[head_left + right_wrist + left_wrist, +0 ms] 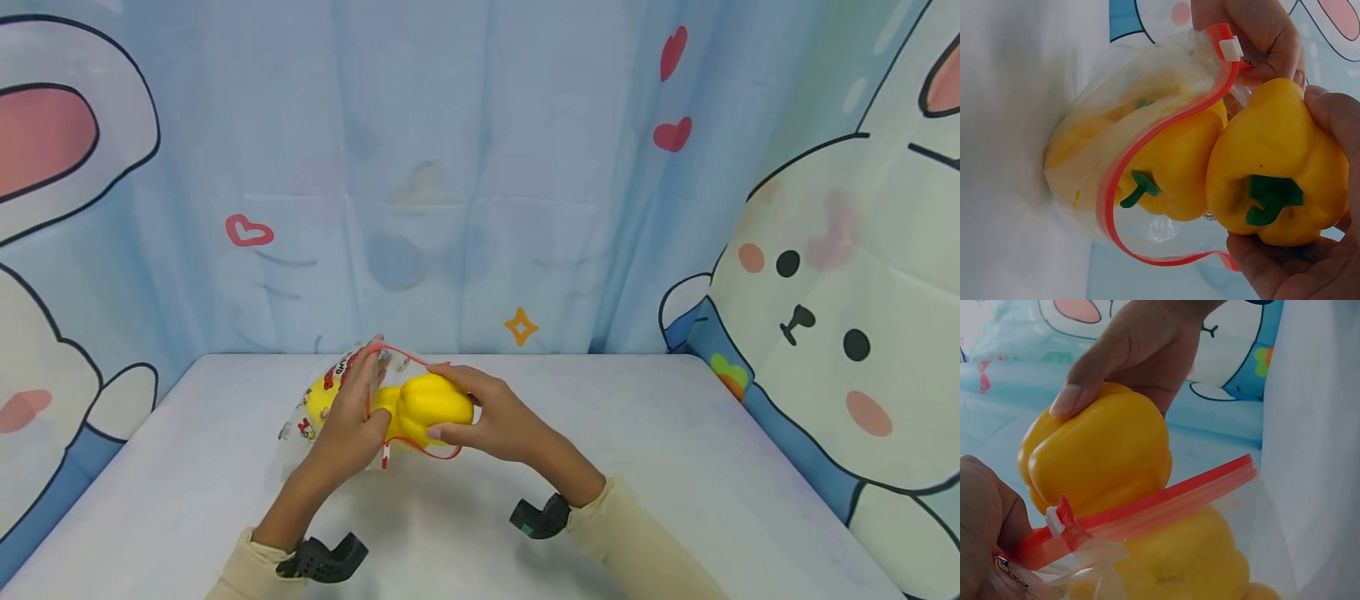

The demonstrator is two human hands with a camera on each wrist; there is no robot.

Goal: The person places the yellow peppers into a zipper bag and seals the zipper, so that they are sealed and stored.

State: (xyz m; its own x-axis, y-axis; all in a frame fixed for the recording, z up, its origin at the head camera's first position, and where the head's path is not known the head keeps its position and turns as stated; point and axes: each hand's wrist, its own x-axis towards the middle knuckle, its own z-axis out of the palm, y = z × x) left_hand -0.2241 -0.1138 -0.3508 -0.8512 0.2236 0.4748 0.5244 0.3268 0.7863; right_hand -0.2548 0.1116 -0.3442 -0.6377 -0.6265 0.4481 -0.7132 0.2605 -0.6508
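My right hand point(501, 417) grips a yellow bell pepper point(1279, 144) between thumb and fingers; its green stem faces the right wrist camera. The pepper is right at the mouth of a clear zip bag point(306, 427), which has small printed figures and a red zip edge point(1166, 499). Beside the white slider point(1230, 49), my left hand point(358, 417) pinches the bag's edge and keeps the mouth spread. Inside the bag lies another yellow pepper point(1175, 169) with a green stem, and more yellow shapes show through the film behind it.
A white tabletop point(675, 467) spreads out beneath the hands. Behind it hangs a light blue curtain point(450, 275) with hearts and large cartoon rabbits. Dark wrist cameras point(322, 558) sit on both wrists.
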